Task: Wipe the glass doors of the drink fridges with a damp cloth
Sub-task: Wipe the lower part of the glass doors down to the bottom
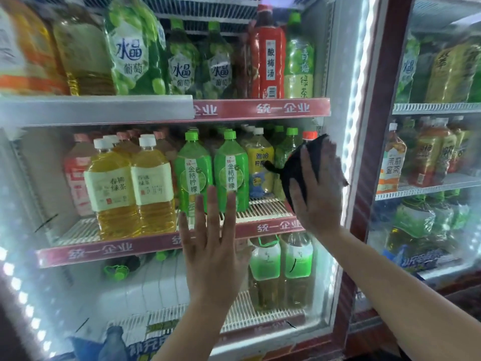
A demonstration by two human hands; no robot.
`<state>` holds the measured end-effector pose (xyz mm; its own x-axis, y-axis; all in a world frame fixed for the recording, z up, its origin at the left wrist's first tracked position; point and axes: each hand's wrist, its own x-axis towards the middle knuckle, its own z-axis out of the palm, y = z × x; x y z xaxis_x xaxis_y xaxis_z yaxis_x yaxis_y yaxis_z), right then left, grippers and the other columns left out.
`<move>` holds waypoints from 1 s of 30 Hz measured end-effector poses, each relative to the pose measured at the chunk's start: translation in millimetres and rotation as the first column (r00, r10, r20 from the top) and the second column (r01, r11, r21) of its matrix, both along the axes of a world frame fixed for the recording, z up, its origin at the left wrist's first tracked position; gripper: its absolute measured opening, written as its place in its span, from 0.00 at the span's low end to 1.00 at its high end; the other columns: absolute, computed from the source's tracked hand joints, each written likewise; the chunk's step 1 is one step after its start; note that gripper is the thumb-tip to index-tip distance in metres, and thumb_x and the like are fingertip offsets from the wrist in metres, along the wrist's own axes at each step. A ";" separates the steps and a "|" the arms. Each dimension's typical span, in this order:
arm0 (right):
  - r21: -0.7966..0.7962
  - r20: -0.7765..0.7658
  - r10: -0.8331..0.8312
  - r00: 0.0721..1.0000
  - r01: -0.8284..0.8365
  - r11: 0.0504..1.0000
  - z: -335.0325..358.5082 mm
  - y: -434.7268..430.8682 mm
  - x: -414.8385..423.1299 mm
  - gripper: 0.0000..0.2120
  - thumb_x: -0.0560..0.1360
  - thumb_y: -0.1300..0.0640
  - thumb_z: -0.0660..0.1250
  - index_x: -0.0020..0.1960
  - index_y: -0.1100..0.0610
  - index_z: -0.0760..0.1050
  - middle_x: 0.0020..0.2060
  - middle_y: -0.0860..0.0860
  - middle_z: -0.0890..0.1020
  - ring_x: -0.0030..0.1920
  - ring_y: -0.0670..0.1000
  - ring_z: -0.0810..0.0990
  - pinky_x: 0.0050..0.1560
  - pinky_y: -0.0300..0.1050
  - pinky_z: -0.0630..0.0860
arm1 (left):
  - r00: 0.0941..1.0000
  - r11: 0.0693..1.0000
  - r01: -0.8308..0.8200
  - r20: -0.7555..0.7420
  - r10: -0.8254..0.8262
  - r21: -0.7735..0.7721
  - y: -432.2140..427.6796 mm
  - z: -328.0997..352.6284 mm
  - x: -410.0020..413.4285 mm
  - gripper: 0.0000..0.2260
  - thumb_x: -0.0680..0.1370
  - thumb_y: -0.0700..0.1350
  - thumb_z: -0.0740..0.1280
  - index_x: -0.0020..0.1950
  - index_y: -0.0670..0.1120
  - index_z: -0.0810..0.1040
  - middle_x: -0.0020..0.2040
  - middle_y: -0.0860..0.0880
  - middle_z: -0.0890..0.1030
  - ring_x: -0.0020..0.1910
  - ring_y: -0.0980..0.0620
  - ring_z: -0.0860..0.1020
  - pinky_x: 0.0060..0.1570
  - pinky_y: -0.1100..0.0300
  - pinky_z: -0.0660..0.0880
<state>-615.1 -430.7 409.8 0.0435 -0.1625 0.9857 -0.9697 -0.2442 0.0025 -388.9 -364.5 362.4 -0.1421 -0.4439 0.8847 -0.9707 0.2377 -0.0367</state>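
The glass door (145,287) of a drink fridge fills most of the head view. My right hand (318,190) presses a dark cloth (291,173) flat against the glass near the door's right edge, at the height of the middle shelf. The cloth sticks out to the left of and above my fingers. My left hand (213,241) lies flat on the glass lower down and to the left, fingers spread and pointing up, with nothing in it. A second fridge door (426,225) stands to the right.
A dark red frame post (374,157) with a strip of white lights separates the two fridges. Behind the glass, red-edged shelves carry several large bottles of green, yellow and red drinks. Another light strip runs down the lower left edge.
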 end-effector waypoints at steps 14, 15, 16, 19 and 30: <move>0.046 -0.015 0.014 1.000 -0.013 0.999 -99.5 4.2 94.6 0.28 0.83 0.46 0.49 0.80 0.52 0.52 0.77 0.63 0.56 0.80 0.62 0.49 0.79 0.59 0.47 | 0.984 0.985 -0.095 -0.133 0.115 0.147 -11.2 -19.6 67.7 0.51 0.68 0.75 0.59 0.82 0.47 0.48 0.81 0.38 0.43 0.79 0.35 0.42 0.73 0.31 0.46; 0.054 -0.097 0.022 0.995 -0.016 0.998 -103.8 4.8 90.3 0.27 0.83 0.46 0.49 0.80 0.52 0.53 0.78 0.63 0.54 0.80 0.61 0.48 0.79 0.59 0.47 | 0.986 0.987 -0.081 -0.131 0.100 0.141 -12.3 -20.4 68.5 0.52 0.69 0.75 0.61 0.82 0.46 0.49 0.81 0.38 0.43 0.79 0.34 0.42 0.73 0.30 0.46; 0.064 -0.169 0.025 0.985 -0.014 0.998 -106.8 5.9 86.4 0.26 0.83 0.45 0.49 0.79 0.52 0.54 0.79 0.61 0.52 0.80 0.60 0.48 0.79 0.59 0.46 | 0.988 0.988 -0.070 -0.130 0.088 0.134 -12.8 -20.5 68.9 0.53 0.68 0.74 0.63 0.82 0.46 0.49 0.81 0.37 0.43 0.79 0.34 0.42 0.73 0.30 0.45; 0.100 -0.239 0.033 0.971 -0.009 0.995 -106.8 9.2 79.9 0.26 0.83 0.45 0.50 0.79 0.52 0.55 0.80 0.59 0.49 0.80 0.60 0.48 0.79 0.58 0.46 | 0.988 0.990 -0.058 -0.136 0.076 0.130 -12.2 -20.2 67.7 0.55 0.66 0.72 0.70 0.82 0.45 0.50 0.81 0.37 0.44 0.79 0.33 0.42 0.73 0.30 0.44; -0.079 -0.005 0.069 0.998 -0.069 0.994 47.1 6.8 139.0 0.25 0.83 0.49 0.58 0.77 0.57 0.64 0.76 0.66 0.61 0.78 0.65 0.57 0.79 0.58 0.53 | 0.991 0.998 -0.020 -0.129 0.028 0.065 -9.5 -22.8 81.0 0.45 0.73 0.69 0.66 0.81 0.45 0.55 0.81 0.40 0.50 0.80 0.38 0.48 0.74 0.33 0.51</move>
